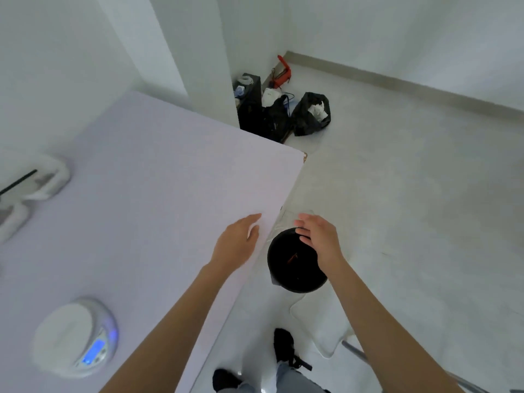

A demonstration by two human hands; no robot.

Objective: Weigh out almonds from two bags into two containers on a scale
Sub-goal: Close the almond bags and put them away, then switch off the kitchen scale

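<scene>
left hand (236,242) flat-fingered over table (147,188) edge, grip empty; right hand (319,236) loose, empty, above black bin (283,273)

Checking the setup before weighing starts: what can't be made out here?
Scale display: lit blue, digits too blurred to read in the head view.
Black bucket interior: dark, partly covered by the right hand.
White objects on the table: blurred, cut off by the left edge.
Almond bags and containers: none recognisable.

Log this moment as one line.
left hand: open, at table edge | right hand: open, above black bin | scale: display lit
</scene>
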